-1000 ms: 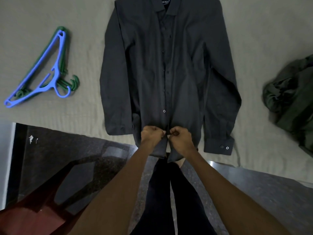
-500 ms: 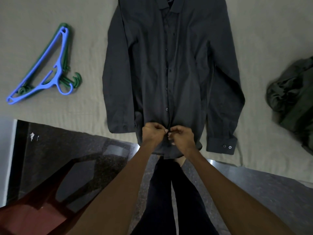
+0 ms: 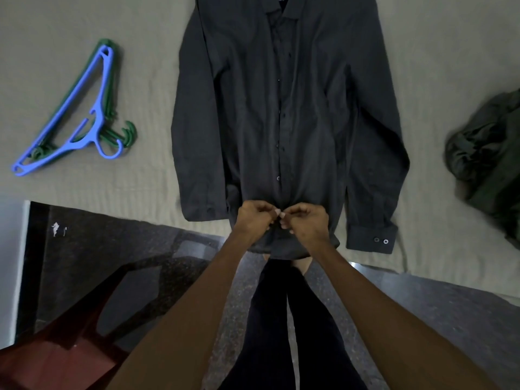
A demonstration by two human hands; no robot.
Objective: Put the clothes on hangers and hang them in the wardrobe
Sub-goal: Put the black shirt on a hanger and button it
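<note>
A dark grey long-sleeved shirt (image 3: 281,114) lies flat and face up on the beige bed sheet (image 3: 450,52), collar away from me, its front buttoned down the middle. My left hand (image 3: 254,218) and my right hand (image 3: 305,222) meet at the shirt's lower front placket near the hem, fingers curled, each pinching the fabric edge. A blue hanger (image 3: 81,119) lies on top of green hangers (image 3: 123,133) at the left of the bed. A crumpled dark green garment (image 3: 489,153) sits at the right edge.
The bed's near edge runs across the middle of the view. Below it is dark speckled floor (image 3: 112,249) with a reddish-brown chair (image 3: 56,358) at the bottom left. My legs in dark trousers stand against the bed edge.
Both hands stay at the shirt's bottom placket with small finger movements. The hem's two front flaps, apart a second ago, now lie closed together.
</note>
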